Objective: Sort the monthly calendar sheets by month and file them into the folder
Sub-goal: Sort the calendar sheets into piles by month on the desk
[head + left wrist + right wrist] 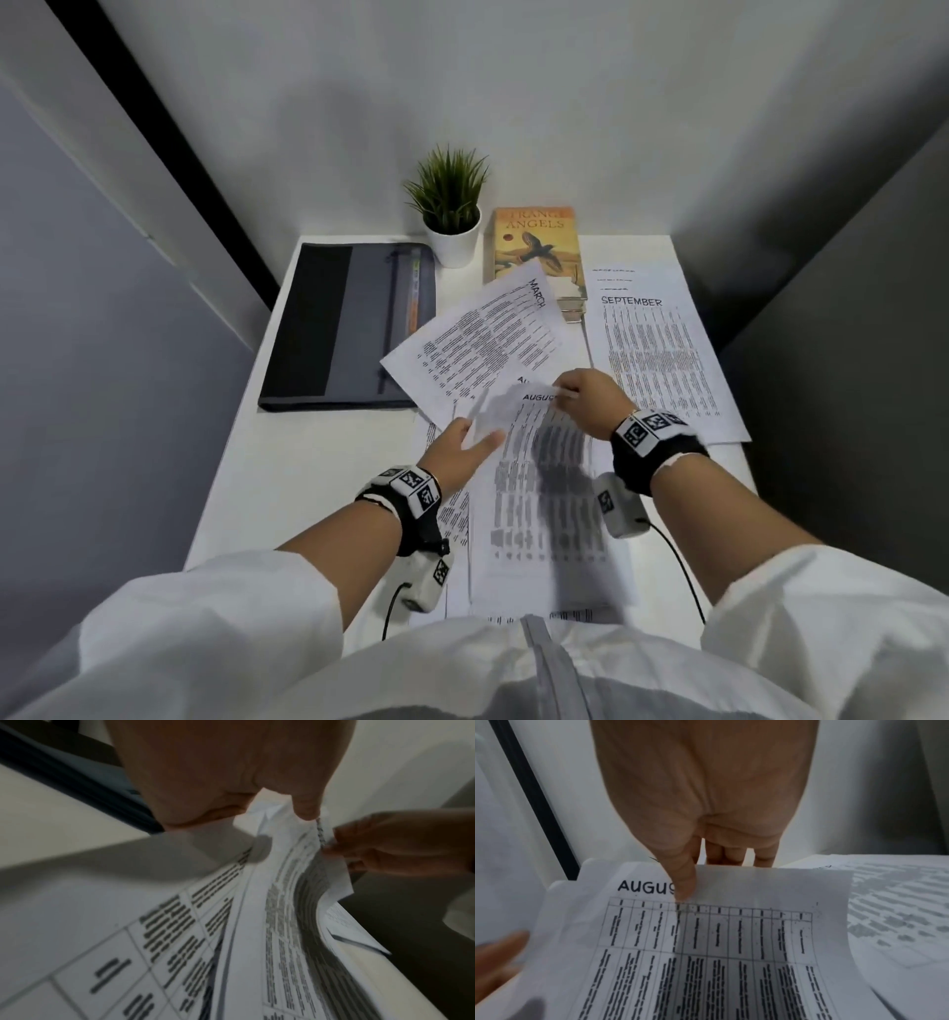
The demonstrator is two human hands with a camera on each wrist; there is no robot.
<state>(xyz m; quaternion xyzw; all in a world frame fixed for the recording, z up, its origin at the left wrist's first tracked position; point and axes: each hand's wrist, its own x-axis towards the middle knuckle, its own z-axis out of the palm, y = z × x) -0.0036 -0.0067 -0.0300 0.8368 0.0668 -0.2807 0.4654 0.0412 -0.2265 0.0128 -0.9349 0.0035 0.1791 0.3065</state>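
The dark folder (349,329) is lying closed and flat at the far left of your white bench (246,488). Your left hand (462,444) is reaching in beside it, its grip pinching the raised left edge of a sheet, thumb on top and fingers beneath. That August sheet (544,493) is sitting in front of you on top of more sheets, its top end lifted and curling. Behind it the March sheet (488,329) is lying turned at an angle, one corner resting over the book (536,241) by the potted plant (452,205). Your right hand (585,398) is holding the August sheet's top edge, its grip closed with thumb on the printed face and fingers behind. At the right, the September sheet (652,349) is lying flat on the bench.
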